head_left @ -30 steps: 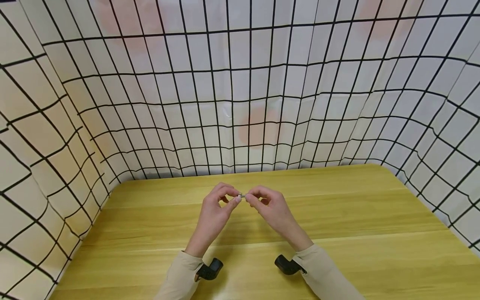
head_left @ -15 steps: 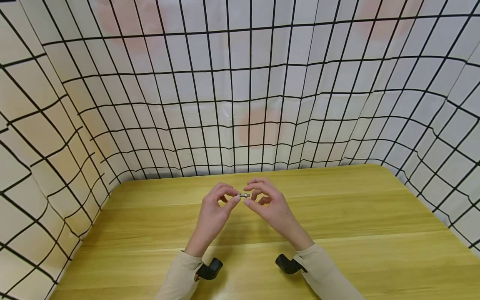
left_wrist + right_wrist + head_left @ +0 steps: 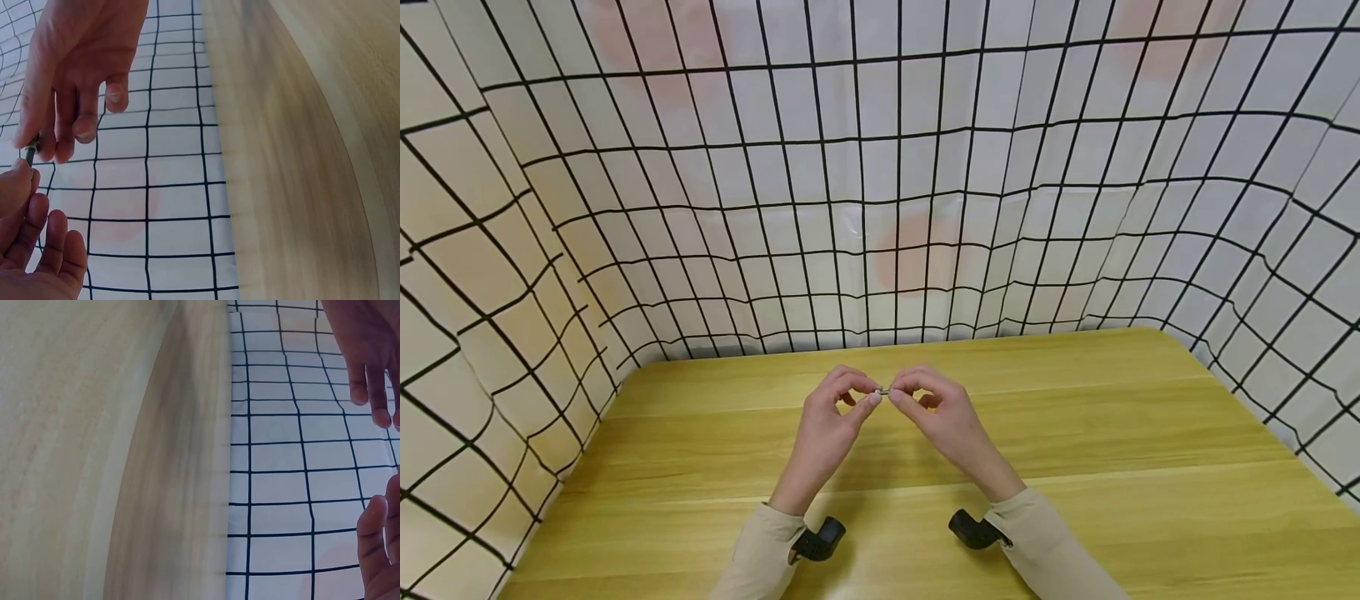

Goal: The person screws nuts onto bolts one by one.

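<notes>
The left hand (image 3: 835,417) pinches one end of the bolt (image 3: 883,392) and the right hand (image 3: 943,412) pinches the other, in the air over the table (image 3: 1075,417). For good control, the left pinch should be firm, the bolt straight between both hands, and the right fingertips light enough to roll without slipping.

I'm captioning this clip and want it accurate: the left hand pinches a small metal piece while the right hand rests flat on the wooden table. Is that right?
Not quite. The right hand isn't flat on the wooden table: the head view shows it pinching the other end of the small metal piece. The left hand does pinch it.
</notes>
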